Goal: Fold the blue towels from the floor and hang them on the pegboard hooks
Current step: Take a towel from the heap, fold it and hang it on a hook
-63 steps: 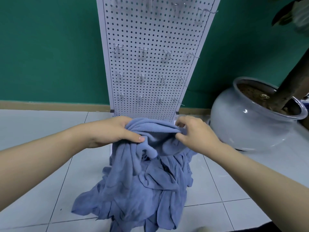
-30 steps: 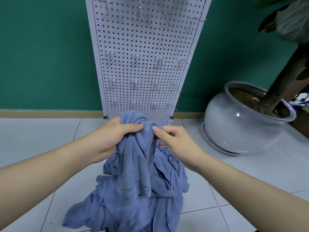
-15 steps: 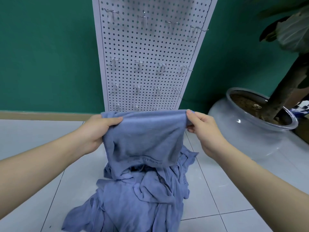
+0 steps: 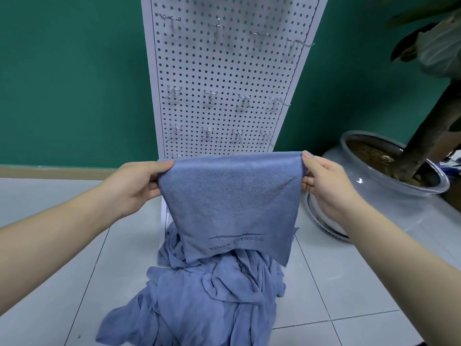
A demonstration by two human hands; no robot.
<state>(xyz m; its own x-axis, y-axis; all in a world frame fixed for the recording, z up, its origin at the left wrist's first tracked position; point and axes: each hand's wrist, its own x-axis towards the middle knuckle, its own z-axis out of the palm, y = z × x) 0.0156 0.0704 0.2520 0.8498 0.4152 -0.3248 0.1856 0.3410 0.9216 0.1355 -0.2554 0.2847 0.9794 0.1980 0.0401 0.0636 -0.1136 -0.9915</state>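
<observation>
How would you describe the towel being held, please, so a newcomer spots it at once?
Find the white pegboard against the green wall. In front of it, above the heap of blue towels, hangs the held towel, the only one spread flat, showing YOGA FITNESS lettering.

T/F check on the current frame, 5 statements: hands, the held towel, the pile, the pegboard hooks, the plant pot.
1. Both hands, left hand and right hand, pinch the top corners of one blue terry towel. True.
2. That towel hangs spread flat. True.
3. Towels already hang on the metal hooks of the white perforated pegboard. False: the visible hooks are bare.
4. The crumpled blue towel pile lies on the tiled floor. True.
5. The round grey glazed plant pot stands left of the pegboard. False: it stands right.
</observation>
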